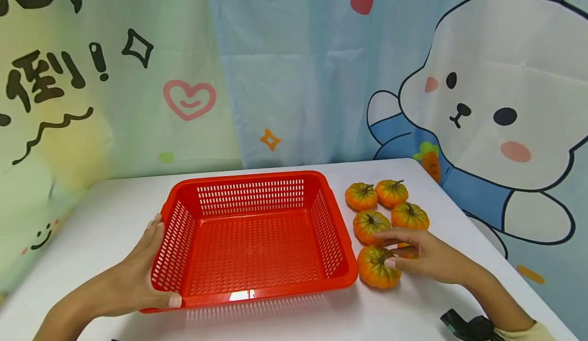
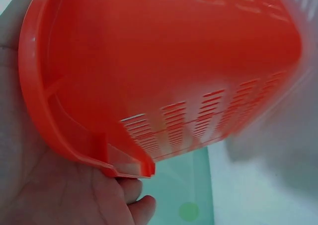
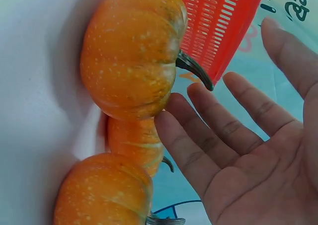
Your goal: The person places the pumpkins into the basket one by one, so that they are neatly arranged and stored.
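Observation:
A red plastic basket (image 1: 257,249) with slotted walls sits on the white table. My left hand (image 1: 130,274) holds its left side, the thumb over the front corner of the rim and the fingers along the outer edge; the left wrist view shows the palm against the rim (image 2: 35,86). Small orange pumpkins with green stems stand in two rows right of the basket. My right hand (image 1: 424,254) hovers over the nearest ones, fingers spread beside the front-left pumpkin (image 1: 377,268) and partly covering another behind it. In the right wrist view the fingertips come close to a pumpkin (image 3: 134,56), with nothing held.
Farther back stand more pumpkins (image 1: 360,196), close against one another. The white table (image 1: 133,198) runs back to a printed curtain (image 1: 294,75) with a cartoon bear. A black strap device (image 1: 473,326) is on my right wrist.

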`<state>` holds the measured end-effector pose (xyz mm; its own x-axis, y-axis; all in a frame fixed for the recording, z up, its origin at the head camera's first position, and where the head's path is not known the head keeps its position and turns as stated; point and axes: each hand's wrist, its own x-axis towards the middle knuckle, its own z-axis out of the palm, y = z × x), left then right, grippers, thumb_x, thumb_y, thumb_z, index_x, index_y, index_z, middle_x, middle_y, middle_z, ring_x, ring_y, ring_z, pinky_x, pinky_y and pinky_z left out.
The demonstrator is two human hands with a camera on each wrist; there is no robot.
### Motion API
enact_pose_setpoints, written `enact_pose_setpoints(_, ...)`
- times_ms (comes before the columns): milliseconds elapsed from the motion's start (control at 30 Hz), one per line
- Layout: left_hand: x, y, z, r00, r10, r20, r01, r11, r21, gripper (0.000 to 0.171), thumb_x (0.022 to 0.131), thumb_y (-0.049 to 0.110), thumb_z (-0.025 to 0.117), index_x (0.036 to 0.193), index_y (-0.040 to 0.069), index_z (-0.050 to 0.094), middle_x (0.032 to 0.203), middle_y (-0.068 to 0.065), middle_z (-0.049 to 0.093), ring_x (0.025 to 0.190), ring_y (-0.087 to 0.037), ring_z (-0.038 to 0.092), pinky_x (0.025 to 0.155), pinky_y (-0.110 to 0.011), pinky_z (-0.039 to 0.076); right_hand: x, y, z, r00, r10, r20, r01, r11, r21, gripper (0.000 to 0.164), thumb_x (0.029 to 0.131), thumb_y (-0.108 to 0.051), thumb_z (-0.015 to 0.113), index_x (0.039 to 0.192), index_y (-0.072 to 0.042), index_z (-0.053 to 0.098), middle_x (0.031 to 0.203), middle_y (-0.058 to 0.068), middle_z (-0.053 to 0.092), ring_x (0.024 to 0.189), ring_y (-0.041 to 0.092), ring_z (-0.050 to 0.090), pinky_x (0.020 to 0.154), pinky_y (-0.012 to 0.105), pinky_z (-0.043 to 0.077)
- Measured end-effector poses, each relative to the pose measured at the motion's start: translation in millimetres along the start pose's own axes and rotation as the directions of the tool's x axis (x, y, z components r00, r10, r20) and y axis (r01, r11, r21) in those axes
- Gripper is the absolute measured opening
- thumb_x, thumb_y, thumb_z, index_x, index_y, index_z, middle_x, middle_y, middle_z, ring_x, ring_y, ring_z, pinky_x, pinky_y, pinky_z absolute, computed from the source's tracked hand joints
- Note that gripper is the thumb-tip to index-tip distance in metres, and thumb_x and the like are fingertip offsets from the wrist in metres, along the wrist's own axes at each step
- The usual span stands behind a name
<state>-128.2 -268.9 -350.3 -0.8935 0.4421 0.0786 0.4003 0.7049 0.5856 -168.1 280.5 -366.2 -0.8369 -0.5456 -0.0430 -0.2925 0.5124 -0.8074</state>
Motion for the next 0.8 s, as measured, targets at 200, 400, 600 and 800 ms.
enact_pose_setpoints(200, -1.0, -0.1, -0.8, 1.000, -0.029, 0.005, 0.029, 0.999, -0.021, 0.134, 0.069, 0.037, 0.085, 0.154, 0.008, -0.015, 0.158, -0.021, -0.014, 0.142, -0.047, -0.003, 0.090, -0.071, 0.034, 1, 4, 7, 0.998, 0.023, -0.051, -0.025, 0.999, -0.036, 0.048, 0.090, -0.024, 0.072, 0.132, -0.005, 0.059, 0.128, 0.013, 0.060, 0.114, 0.036, 0.056, 0.085, 0.030, 0.052)
enact_pose_setpoints(400, -1.6, 1.3, 3.3, 0.999, -0.012, -0.033, 0.011, 1.000, -0.028, 0.132, 0.069, 0.035, 0.085, 0.155, 0.010, -0.011, 0.159, -0.019, -0.011, 0.143, -0.046, -0.003, 0.089, -0.070, 0.036, 4, 9, 14, 0.995, 0.009, -0.103, -0.019, 0.996, -0.092, 0.052, 0.085, -0.027, 0.076, 0.130, -0.006, 0.061, 0.124, 0.012, 0.063, 0.111, 0.034, 0.060, 0.085, 0.037, 0.052)
enact_pose_setpoints(600, -1.8, 0.2, 7.3, 0.998, -0.001, -0.067, -0.001, 1.000, -0.029, 0.130, 0.069, 0.033, 0.085, 0.156, 0.011, -0.008, 0.161, -0.015, -0.009, 0.144, -0.043, -0.004, 0.089, -0.070, 0.036, 7, 10, 19, 0.993, 0.018, -0.117, -0.034, 0.990, -0.137, 0.050, 0.085, -0.029, 0.076, 0.128, -0.008, 0.063, 0.123, 0.009, 0.063, 0.109, 0.030, 0.060, 0.083, 0.033, 0.053)
enact_pose_setpoints(800, -1.9, -0.6, 8.8, 0.997, 0.007, -0.080, -0.010, 1.000, -0.030, 0.130, 0.068, 0.033, 0.085, 0.156, 0.014, -0.009, 0.161, -0.013, -0.009, 0.144, -0.042, -0.004, 0.089, -0.070, 0.036, 8, 12, 21, 0.995, 0.014, -0.095, -0.026, 0.992, -0.124, 0.047, 0.087, -0.027, 0.075, 0.127, -0.008, 0.063, 0.121, 0.008, 0.064, 0.105, 0.027, 0.061, 0.081, 0.027, 0.052)
